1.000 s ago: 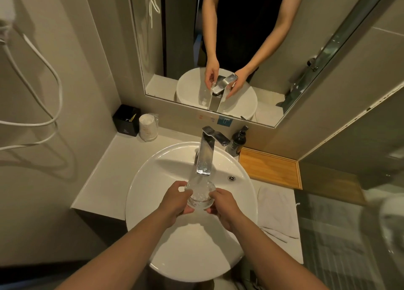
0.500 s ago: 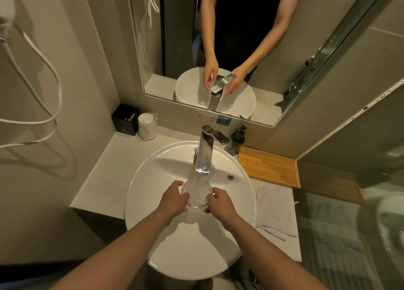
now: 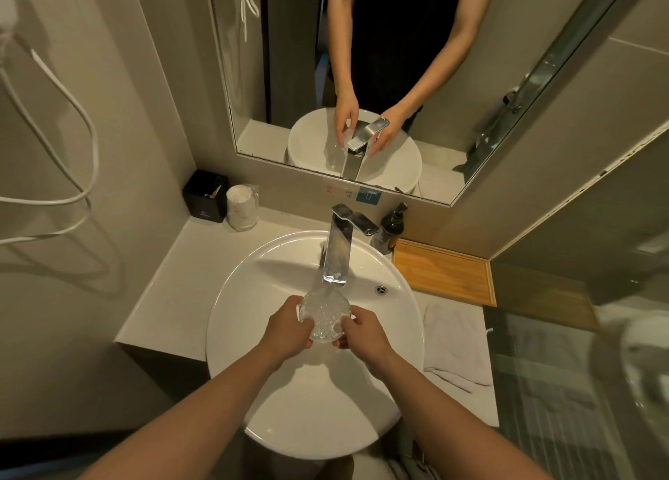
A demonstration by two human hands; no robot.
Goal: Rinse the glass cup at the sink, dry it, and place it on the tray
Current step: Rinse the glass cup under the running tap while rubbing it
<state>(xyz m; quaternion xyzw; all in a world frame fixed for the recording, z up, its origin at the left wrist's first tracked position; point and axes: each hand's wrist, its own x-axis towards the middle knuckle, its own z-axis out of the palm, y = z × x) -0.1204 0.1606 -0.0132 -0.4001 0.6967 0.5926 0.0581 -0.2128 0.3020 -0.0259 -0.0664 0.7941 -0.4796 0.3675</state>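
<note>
Glass cup (image 3: 323, 316), previously tilted, now sits mouth-up under the faucet (image 3: 337, 258), apparently overflowing. Left hand (image 3: 287, 329) and right hand (image 3: 364, 334) clasp its sides over the sink (image 3: 249, 298); rinsing continues.

One head-worn view looks steeply down, close over the sink (image 3: 231, 334).

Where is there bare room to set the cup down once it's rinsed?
The wooden tray, right of the soap bottle, is bare. The counter between sink and left wall is open too. A towel covers the right strip; the back-left corner is crowded.
</note>
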